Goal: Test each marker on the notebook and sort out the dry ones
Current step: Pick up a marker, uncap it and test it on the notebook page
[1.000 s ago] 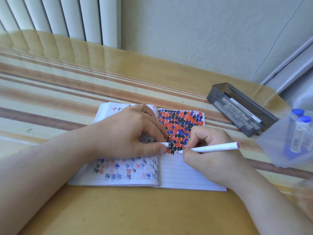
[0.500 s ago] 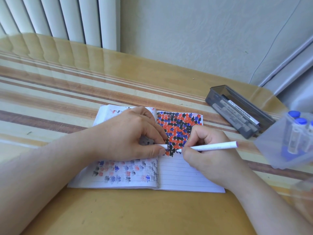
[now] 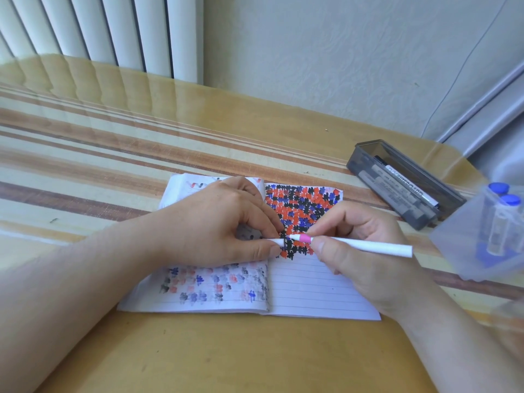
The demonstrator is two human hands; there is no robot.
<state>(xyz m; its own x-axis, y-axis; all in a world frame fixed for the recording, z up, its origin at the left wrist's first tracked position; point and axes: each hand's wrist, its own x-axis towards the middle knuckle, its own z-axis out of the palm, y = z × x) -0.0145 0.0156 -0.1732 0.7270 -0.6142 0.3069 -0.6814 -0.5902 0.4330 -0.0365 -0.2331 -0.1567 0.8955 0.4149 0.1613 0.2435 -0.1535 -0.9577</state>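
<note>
An open lined notebook lies on the table, its right page covered at the top with black, red and blue marks. My right hand grips a white marker with a pink collar and bare tip, held level just above the page. My left hand pinches the marker's white cap between thumb and fingers and rests on the left page. A small gap separates cap and tip.
A dark grey case with several markers lies at the right, behind the notebook. A clear plastic holder with blue-capped markers stands at the far right edge. The table has a striped cloth under glass; a wall and radiator stand behind.
The cap has come off the marker: my left hand holds it apart from the now bare pink-collared tip. My right hand has drawn the marker slightly to the right.
</note>
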